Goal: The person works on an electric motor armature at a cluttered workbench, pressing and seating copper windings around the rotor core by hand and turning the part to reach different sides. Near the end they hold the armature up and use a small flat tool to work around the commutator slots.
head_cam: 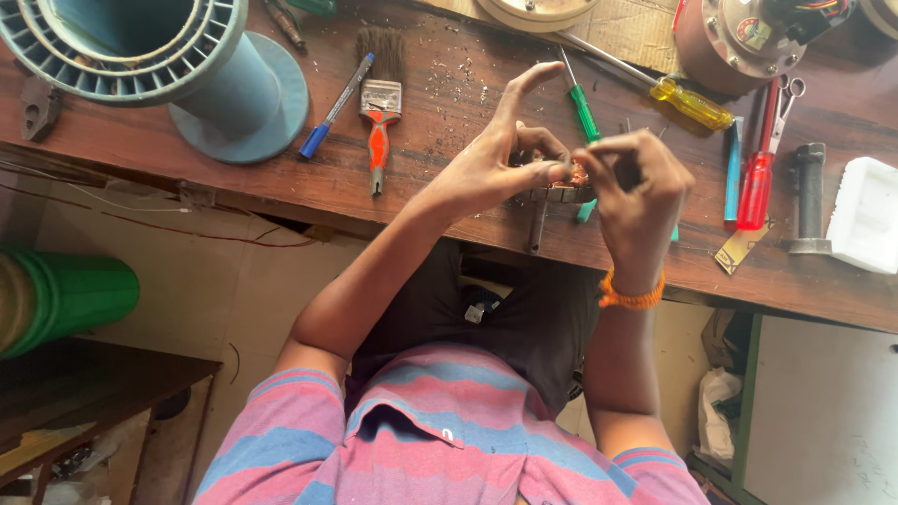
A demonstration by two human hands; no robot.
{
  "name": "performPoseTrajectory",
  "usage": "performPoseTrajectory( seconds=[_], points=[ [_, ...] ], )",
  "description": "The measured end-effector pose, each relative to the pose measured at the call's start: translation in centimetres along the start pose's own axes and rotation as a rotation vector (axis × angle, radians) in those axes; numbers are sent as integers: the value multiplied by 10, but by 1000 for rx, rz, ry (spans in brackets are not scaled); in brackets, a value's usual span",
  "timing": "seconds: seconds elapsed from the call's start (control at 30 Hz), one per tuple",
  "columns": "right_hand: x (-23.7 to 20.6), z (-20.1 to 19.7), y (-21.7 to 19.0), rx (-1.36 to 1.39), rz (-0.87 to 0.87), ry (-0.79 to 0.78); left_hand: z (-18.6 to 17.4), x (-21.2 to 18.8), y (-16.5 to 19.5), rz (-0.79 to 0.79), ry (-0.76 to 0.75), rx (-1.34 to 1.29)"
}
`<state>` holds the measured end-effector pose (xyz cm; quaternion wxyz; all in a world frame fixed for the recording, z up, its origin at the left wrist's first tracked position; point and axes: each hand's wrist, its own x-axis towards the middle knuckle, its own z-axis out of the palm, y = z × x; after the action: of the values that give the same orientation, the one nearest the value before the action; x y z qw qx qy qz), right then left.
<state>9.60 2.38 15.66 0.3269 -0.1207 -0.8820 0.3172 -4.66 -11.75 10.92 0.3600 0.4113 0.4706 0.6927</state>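
Both my hands meet over the front edge of a brown wooden workbench. My left hand pinches a small metal part with copper-coloured windings between thumb and fingers, index finger raised. My right hand, with an orange thread band at the wrist, is curled over the same part from the right, fingertips pinched on its top. Most of the part is hidden by my fingers. A thin metal stem hangs below it toward the bench edge.
On the bench lie a green screwdriver, a yellow screwdriver, a red screwdriver, a paintbrush, a blue pen, a large blue spool, a white plastic block and a round motor housing.
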Motion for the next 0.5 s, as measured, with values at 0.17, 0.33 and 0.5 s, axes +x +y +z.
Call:
performPoseTrajectory(
  seconds=[0.17,0.33,0.5],
  points=[
    [-31,-7,-19,17,-43,-98,-16,-5,9,72,-107,102],
    [-71,23,-13,129,272,-17,-22,0,9,106,-208,231],
    [-103,58,14,347,321,129,-15,-8,16,240,-139,558]
  ],
)
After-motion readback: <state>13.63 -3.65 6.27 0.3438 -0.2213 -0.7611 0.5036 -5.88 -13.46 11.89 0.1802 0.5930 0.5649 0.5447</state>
